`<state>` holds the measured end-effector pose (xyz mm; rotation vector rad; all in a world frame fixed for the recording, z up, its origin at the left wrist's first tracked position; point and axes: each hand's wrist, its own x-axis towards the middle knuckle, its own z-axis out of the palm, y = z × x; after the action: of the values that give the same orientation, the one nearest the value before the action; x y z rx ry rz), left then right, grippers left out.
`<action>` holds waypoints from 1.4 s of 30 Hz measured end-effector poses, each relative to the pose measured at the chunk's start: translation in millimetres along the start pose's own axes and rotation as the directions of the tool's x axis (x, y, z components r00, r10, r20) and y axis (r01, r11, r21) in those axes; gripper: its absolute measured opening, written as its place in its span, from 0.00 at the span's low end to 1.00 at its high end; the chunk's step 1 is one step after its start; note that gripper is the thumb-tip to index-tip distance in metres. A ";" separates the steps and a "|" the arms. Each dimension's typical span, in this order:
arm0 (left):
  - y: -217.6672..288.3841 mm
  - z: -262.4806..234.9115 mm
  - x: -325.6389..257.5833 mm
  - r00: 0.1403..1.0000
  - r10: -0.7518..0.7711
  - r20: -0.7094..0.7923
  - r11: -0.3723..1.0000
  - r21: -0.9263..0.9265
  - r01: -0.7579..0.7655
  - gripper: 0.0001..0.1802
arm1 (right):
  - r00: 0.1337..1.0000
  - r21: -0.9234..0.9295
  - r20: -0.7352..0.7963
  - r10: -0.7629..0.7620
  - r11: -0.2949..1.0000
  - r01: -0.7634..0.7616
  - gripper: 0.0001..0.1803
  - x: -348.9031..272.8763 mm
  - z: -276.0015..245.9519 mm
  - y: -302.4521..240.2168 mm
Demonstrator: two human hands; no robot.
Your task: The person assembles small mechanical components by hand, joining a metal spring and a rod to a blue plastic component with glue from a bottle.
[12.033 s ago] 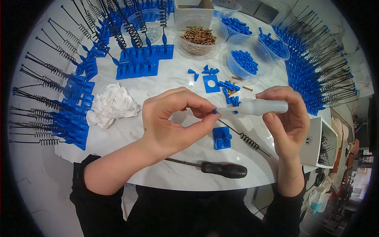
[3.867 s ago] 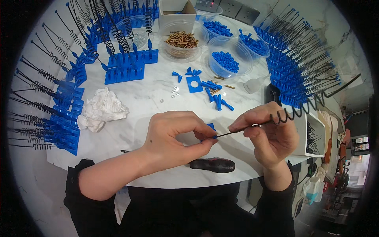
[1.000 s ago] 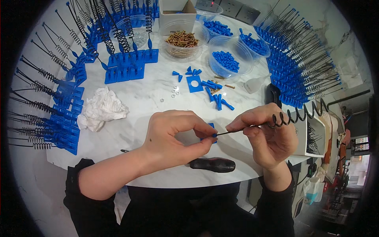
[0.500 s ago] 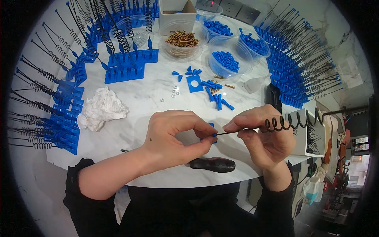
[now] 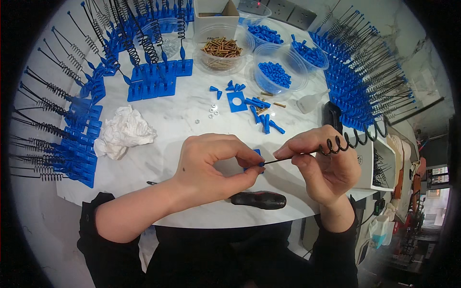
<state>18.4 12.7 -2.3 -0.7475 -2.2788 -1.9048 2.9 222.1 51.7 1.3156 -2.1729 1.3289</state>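
Between thumb and fingertips, my left hand (image 5: 211, 165) pinches a small blue plastic part (image 5: 260, 164), mostly hidden by the fingers. My right hand (image 5: 321, 165) grips the straight end of a black coil spring (image 5: 357, 141), whose coils stretch out to the right past the knuckles. The spring's thin tip meets the blue part at my left fingertips; whether it has gone inside cannot be made out. Below the hands lies a black-handled screwdriver (image 5: 259, 199), its shaft hidden under my left forearm.
Loose blue cones, brass screws and a blue square plate (image 5: 236, 102) lie ahead. Tubs of brass screws (image 5: 221, 50) and blue parts (image 5: 274, 74) stand behind. Finished-looking spring pieces line the left (image 5: 79, 149) and right (image 5: 345, 81). Crumpled tissue (image 5: 126, 132) sits left; a box of springs (image 5: 382, 168) right.
The black spring's far end has swung, its coils sagging at the right and its tail now slanting upward. My right fingers shifted slightly. The left hand has stayed put.
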 end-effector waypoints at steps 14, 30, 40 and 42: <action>0.0 1.3 0.7 1.000 -0.003 -0.009 1.000 -0.006 0.003 0.07 | 0.983 0.099 -0.126 0.131 0.988 -0.119 0.09 -3.6 2.7 -4.1; 1.0 0.6 0.1 1.000 -0.002 -0.002 1.000 -0.007 0.002 0.07 | 0.997 0.014 -0.028 0.072 0.997 -0.072 0.08 -1.5 -0.9 -3.0; 5.9 0.9 1.8 1.000 0.015 -0.005 1.000 0.005 -0.015 0.08 | 0.999 -0.059 0.042 0.005 0.998 -0.003 0.11 1.4 -7.7 -5.0; -0.7 1.2 0.9 1.000 0.007 -0.008 1.000 -0.005 -0.007 0.08 | 0.998 -0.042 0.056 0.014 0.999 -0.012 0.13 0.6 -4.7 0.2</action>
<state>17.6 14.1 -2.8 -0.7460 -2.2648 -1.9078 1.4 225.6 54.5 1.3410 -2.2373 1.2592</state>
